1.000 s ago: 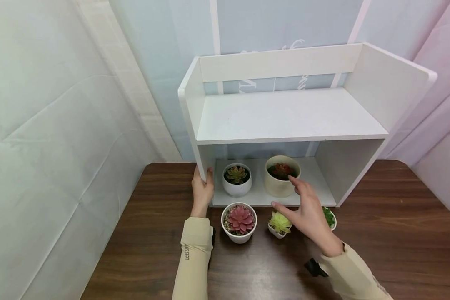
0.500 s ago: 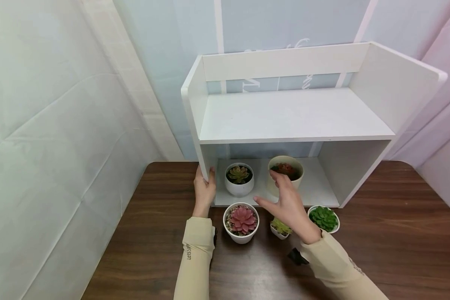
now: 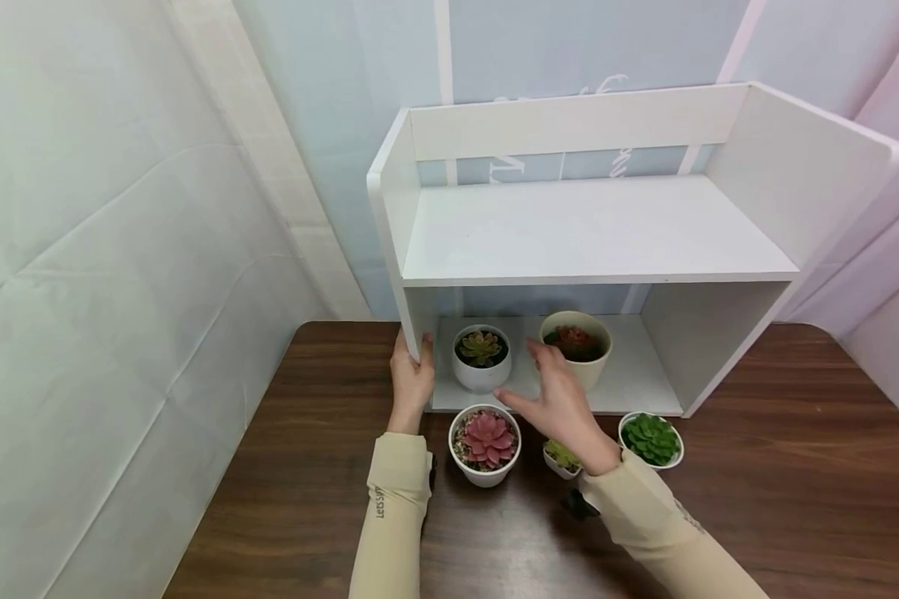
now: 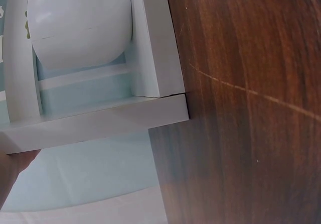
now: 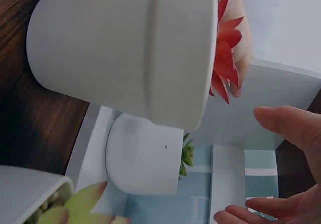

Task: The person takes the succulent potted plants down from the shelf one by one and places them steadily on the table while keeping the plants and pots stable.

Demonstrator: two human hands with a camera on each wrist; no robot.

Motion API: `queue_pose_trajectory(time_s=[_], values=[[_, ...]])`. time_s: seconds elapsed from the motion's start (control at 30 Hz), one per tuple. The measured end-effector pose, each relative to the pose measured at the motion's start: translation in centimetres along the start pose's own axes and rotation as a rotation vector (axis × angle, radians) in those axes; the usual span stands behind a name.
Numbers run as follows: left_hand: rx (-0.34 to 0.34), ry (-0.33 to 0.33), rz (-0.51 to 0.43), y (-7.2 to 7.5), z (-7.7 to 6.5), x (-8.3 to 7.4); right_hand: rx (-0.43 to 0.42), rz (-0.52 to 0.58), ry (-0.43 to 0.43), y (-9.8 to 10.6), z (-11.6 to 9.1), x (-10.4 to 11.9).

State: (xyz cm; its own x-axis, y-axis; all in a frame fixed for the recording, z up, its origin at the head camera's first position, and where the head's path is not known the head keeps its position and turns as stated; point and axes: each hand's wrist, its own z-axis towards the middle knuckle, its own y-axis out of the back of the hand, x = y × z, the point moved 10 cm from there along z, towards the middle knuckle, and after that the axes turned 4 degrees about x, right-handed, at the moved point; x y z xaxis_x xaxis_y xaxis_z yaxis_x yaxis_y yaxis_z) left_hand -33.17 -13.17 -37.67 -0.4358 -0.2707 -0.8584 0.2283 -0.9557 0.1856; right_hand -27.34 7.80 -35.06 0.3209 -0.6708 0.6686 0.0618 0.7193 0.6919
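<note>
My left hand point(image 3: 412, 384) grips the front edge of the left side panel point(image 3: 391, 208) of a white two-level shelf. My right hand point(image 3: 558, 406) hovers before the lower level with thumb and fingers spread, holding nothing. Its fingertips overlap a cream pot point(image 3: 588, 368) with a reddish plant in the head view. Left of that, a rounded white pot point(image 3: 482, 374) with a yellow-green succulent stands on the lower board. In front, a white pot with a pink-red succulent point(image 3: 487, 441) sits on the table, looming large as a white pot point(image 5: 115, 48) in the right wrist view.
A small pot with a lime succulent point(image 3: 562, 457) is partly hidden behind my right wrist. Right of it, a green succulent point(image 3: 650, 438) in a white pot stands on the brown wooden table point(image 3: 794, 466). Light curtains point(image 3: 120, 249) hang at the left and back.
My right hand has moved left across the cream pot's front, uncovering the green succulent. My left hand keeps its grip on the side panel. The head view has shifted slightly.
</note>
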Motion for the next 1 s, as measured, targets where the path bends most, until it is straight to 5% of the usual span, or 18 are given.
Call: queue_pose_trajectory(time_s=[0.43,0.7,1.0], values=[[0.01,0.007,0.002,-0.1,-0.1,0.0,0.045,-0.043,0.006,-1.8,2.0,-0.1],[0.011,0.006,-0.007,-0.1,0.1,-0.1,0.116,-0.053,-0.074,-2.9,3.3,-1.0],[0.017,-0.006,0.009,0.4,-0.4,-4.2,0.185,-0.059,-0.131,-4.4,4.6,-1.9]])
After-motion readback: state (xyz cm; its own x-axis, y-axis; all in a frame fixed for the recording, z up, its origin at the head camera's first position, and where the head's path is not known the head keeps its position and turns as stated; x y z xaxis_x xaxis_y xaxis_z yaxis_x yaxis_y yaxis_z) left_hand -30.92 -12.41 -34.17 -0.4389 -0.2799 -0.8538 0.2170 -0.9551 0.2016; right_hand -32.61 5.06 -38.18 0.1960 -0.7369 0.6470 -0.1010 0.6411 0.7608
